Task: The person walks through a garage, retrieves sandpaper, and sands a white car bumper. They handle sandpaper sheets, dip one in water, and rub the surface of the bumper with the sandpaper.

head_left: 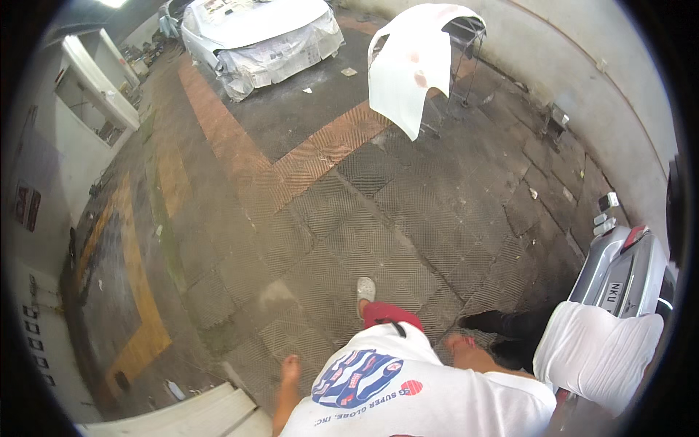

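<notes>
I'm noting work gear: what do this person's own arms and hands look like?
The left hand and right hand look ungloved, with no watch visible; both are too small for finer detail. The right sleeve is white and short, leaving the forearm bare. The left forearm also shows bare; its sleeve edge is unclear.

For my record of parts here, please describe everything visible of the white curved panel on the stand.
The white panel looks like a car body part, smooth and strongly curved, tapering to a low point. Reddish-brown patches mark its top and middle. It rests on a thin dark stand between the covered car and the pale wall; no hand touches it. It may be painted metal or plastic; I cannot tell which.
</notes>
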`<control>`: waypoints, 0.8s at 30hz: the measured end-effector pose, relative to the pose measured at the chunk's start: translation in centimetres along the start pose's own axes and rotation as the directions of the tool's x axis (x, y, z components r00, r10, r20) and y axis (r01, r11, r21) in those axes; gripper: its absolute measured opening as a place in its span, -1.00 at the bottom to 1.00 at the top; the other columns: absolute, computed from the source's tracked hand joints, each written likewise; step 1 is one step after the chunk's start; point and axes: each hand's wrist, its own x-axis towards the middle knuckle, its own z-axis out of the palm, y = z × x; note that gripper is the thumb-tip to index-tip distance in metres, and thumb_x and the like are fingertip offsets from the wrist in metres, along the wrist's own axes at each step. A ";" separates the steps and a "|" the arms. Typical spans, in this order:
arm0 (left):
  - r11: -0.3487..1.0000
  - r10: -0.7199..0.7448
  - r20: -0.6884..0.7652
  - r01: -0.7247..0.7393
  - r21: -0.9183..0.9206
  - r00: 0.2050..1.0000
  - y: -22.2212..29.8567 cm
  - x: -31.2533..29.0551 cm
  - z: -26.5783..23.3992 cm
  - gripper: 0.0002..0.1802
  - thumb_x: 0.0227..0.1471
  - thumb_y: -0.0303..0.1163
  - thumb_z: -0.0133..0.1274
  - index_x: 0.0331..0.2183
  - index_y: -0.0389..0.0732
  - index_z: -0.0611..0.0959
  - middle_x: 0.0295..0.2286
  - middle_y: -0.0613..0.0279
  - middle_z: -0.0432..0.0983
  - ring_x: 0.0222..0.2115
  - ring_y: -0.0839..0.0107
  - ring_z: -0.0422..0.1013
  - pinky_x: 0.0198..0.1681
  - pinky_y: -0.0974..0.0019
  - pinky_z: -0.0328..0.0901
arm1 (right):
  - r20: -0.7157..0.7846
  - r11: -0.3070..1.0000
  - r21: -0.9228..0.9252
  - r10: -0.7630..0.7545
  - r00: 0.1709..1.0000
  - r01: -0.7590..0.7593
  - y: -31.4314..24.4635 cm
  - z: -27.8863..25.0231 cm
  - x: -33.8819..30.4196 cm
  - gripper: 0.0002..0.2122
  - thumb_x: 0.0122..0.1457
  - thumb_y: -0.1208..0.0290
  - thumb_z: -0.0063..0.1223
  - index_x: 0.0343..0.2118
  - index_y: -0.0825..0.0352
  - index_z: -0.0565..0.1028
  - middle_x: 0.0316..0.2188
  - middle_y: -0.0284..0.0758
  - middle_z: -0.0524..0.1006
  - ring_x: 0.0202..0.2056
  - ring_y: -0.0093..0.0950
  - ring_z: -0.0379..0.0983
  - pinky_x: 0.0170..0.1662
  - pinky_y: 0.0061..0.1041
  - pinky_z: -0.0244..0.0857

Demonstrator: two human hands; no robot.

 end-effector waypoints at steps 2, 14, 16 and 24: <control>0.991 0.080 0.142 -0.094 0.091 0.987 2.2 4.5 1.6 -0.38 0.40 0.06 -0.01 0.17 -0.27 0.61 0.16 -0.01 0.54 0.17 0.07 0.44 0.25 0.03 0.27 | -0.166 0.993 -0.019 -0.117 0.979 0.115 -7.5 -7.4 7.3 -0.36 0.39 -0.15 -0.20 0.17 0.38 0.53 0.06 -0.07 0.61 0.07 -0.14 0.56 0.17 -0.12 0.39; 0.991 0.067 0.313 -0.100 0.090 0.947 33.1 25.9 -8.6 -0.28 0.41 0.12 -0.19 0.22 -0.31 0.56 0.22 -0.14 0.47 0.19 -0.07 0.42 0.26 -0.01 0.25 | -0.662 0.578 0.225 -0.500 0.558 0.784 -63.6 -67.8 8.4 -0.54 0.39 0.18 0.03 0.23 0.35 0.44 0.08 -0.03 0.61 0.12 -0.05 0.55 0.18 -0.18 0.40; 0.942 0.161 0.376 -0.255 0.217 0.913 37.1 33.1 -11.9 -0.30 0.41 0.08 -0.18 0.23 -0.30 0.54 0.23 -0.14 0.45 0.20 -0.08 0.41 0.27 -0.04 0.24 | -0.678 0.603 0.152 -0.513 0.527 0.783 -66.7 -69.6 11.5 -0.55 0.40 0.18 0.01 0.23 0.34 0.45 0.07 -0.03 0.61 0.11 -0.05 0.55 0.18 -0.18 0.40; 0.939 -0.046 0.322 -0.069 0.337 0.946 63.8 50.4 -25.3 -0.25 0.41 0.04 -0.11 0.37 -0.29 0.33 0.32 -0.10 0.31 0.30 0.08 0.31 0.37 0.01 0.15 | -0.245 0.993 0.078 -0.067 0.967 0.088 -48.4 -53.5 28.6 -0.51 0.34 0.05 -0.02 0.09 0.39 0.58 0.11 0.07 0.56 0.15 -0.07 0.51 0.20 -0.14 0.36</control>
